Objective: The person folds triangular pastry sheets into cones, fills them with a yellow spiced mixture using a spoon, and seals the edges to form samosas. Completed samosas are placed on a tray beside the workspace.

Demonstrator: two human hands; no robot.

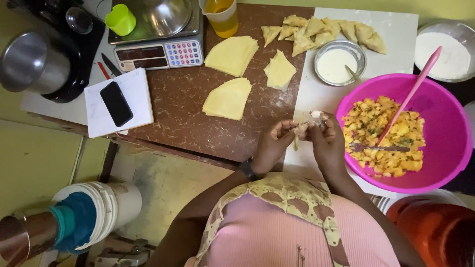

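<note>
Bare brown tabletop (198, 118) lies open ahead of my left hand (273, 143); 3 pastry stacks (232, 74) stand beyond. The pink bowl (445, 163) crowds my right hand (324, 141).

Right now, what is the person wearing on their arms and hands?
No gloves and no sleeves: both arms are bare to the shoulder. The left hand has a dark band around its wrist, like a watch. The right hand wears nothing visible. The fingers are dusted with pale dough.
</note>
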